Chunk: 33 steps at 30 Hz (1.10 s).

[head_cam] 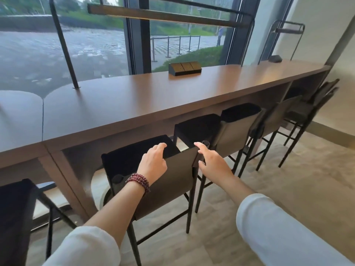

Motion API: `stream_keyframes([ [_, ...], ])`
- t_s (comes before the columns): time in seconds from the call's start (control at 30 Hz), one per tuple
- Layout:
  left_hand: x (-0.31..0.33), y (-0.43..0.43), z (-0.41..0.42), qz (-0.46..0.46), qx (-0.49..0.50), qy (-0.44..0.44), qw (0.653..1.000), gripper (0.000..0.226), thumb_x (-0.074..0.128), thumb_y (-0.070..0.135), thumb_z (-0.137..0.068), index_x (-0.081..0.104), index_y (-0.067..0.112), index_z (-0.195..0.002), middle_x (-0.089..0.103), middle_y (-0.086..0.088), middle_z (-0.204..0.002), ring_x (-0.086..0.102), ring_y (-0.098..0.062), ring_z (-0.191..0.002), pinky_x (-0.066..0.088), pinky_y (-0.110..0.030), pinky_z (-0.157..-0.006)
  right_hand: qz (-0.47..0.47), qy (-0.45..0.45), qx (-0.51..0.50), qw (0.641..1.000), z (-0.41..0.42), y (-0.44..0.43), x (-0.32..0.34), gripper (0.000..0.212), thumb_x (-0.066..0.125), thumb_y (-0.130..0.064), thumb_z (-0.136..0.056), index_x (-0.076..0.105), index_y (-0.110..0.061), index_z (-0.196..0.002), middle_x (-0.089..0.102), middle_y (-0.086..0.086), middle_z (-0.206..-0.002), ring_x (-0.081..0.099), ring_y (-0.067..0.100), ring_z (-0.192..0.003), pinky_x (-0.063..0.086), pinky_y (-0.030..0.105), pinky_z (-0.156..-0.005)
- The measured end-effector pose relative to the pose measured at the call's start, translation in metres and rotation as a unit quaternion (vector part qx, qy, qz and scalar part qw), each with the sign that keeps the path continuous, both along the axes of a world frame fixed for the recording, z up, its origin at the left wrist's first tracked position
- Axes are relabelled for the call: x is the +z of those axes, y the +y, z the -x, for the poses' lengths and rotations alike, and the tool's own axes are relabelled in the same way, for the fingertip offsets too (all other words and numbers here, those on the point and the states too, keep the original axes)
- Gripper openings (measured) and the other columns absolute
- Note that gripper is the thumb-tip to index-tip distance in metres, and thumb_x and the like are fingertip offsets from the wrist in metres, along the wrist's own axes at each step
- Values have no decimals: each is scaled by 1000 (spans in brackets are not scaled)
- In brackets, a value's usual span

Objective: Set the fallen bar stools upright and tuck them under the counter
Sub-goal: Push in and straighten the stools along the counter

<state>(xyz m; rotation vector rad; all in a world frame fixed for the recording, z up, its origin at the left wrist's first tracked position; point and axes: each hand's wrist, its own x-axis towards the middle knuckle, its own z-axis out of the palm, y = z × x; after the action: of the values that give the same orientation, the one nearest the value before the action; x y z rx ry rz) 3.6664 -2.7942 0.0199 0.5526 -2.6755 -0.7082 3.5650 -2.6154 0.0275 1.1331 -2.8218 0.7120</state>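
Two white sleeves (278, 227) are reaching in from the bottom edge, both arms stretching toward the nearest stool (153, 169). The left hand (153, 163), with a red bead bracelet (138, 181) at the wrist, is curling its fingers over the top edge of the backrest (172, 181); that grip is looking closed on the backrest, though the fingertips are partly hiding behind the edge. The right hand (213, 160) is hovering at the backrest's right corner, its grip spread, and whether it is touching cannot be told.

The stool is standing upright on the floor (288, 179), its dark seat partly under the worktop (153, 96). Further stools (234, 127) are lining up to the right, all upright and tucked in; another is showing at the left edge.

The step in hand seems to be the final push. To do it well, both hands should be pressing evenly on the backrest's two ends, so the stool is sliding straight rather than twisting toward its right neighbour, which is sitting just beside it. Keeping the push low and steady should be keeping the legs from catching and tipping.
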Motion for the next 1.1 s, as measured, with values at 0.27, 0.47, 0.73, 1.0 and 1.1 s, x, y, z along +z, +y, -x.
stream_keyframes([
  [0.27, -16, -8, 57, 34, 28, -112, 993, 60, 56, 29, -92, 30, 19, -145, 45, -3, -142, 48, -21, -126, 35, -39, -107, -70, 42, 86, 993, 89, -34, -26, 66, 56, -9, -92, 28, -27, -148, 57, 5, -128, 53, 23, -117, 44, 32, -101],
  [0.47, -35, -10, 71, 26, 106, -209, 972, 61, 55, 31, -92, 27, 22, -145, 44, -2, -144, 47, -22, -128, 35, -41, -109, -160, 92, 198, 963, 137, -58, -45, 81, 60, -7, -88, 13, -25, -152, 56, 4, -132, 49, 26, -124, 38, 37, -107],
  [0.73, -50, 1, 65, 112, 191, -298, 928, 34, 46, 26, -94, 46, 19, -127, 61, -2, -122, 59, -23, -110, 41, -35, -97, -258, 149, 279, 913, 156, -65, -52, 62, 59, -7, -90, 30, -16, -145, 65, 7, -120, 62, 28, -111, 33, 44, -109],
  [1.0, -49, -14, 28, 148, 264, -367, 880, 25, 45, 11, -87, 51, 19, -110, 66, -3, -107, 64, -27, -98, 49, -35, -74, -267, 149, 312, 900, 160, -77, -52, 72, 61, -12, -92, 19, -16, -150, 66, 7, -107, 67, 22, -89, 52, 30, -76],
  [1.1, -48, -24, 15, 156, 288, -399, 856, 31, 45, 7, -88, 58, 20, -112, 67, -2, -107, 65, -25, -100, 50, -35, -77, -284, 157, 309, 894, 163, -81, -54, 52, 57, -6, -92, 37, -13, -139, 67, 8, -107, 67, 25, -93, 51, 31, -75],
])
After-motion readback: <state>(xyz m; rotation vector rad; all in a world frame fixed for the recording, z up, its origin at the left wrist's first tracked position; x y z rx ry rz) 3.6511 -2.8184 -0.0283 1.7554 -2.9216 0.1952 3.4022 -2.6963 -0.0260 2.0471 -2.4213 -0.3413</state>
